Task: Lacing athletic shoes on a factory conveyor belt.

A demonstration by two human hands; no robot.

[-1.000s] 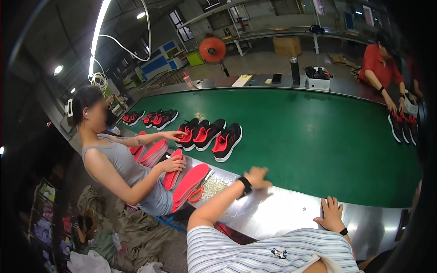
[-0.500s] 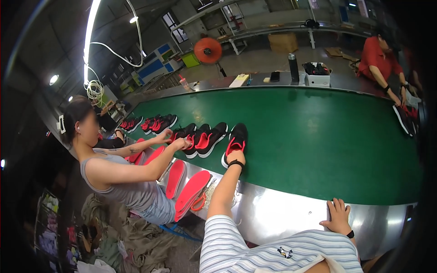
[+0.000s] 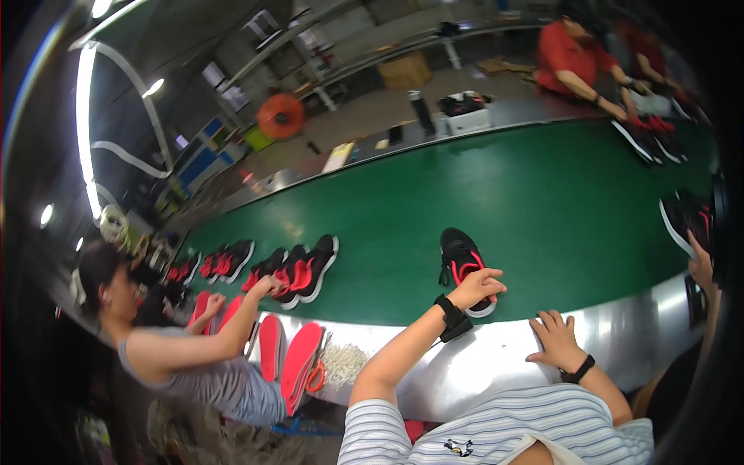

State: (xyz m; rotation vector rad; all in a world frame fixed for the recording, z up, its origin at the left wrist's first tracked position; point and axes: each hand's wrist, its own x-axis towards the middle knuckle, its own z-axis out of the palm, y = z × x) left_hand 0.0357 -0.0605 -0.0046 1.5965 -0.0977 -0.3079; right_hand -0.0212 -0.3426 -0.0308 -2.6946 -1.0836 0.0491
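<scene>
A black sneaker point(image 3: 459, 244) with red lining and a white sole lies on the green conveyor belt, toe pointing away from me. Over its heel is my left hand point(image 3: 474, 288), its fingers reaching out past the shoe's right side; they look loose rather than wrapped round it. Part of the shoe's opening is hidden under that hand. My right hand point(image 3: 559, 341) rests flat on the metal table edge point(image 3: 496, 364), fingers spread, holding nothing. Both wrists carry black bands.
At left a co-worker in a grey top handles a cluster of black and red sneakers point(image 3: 314, 267). Red insoles point(image 3: 301, 360), orange-handled scissors point(image 3: 315, 377) and pale laces point(image 3: 343, 364) lie nearer. Across the belt, people in red work; a hand at right holds another sneaker point(image 3: 683, 221).
The sneaker has shifted right, away from the row of shoes, along with my left hand. That hand's fingers have come out of the shoe's opening. My right hand stays on the metal edge.
</scene>
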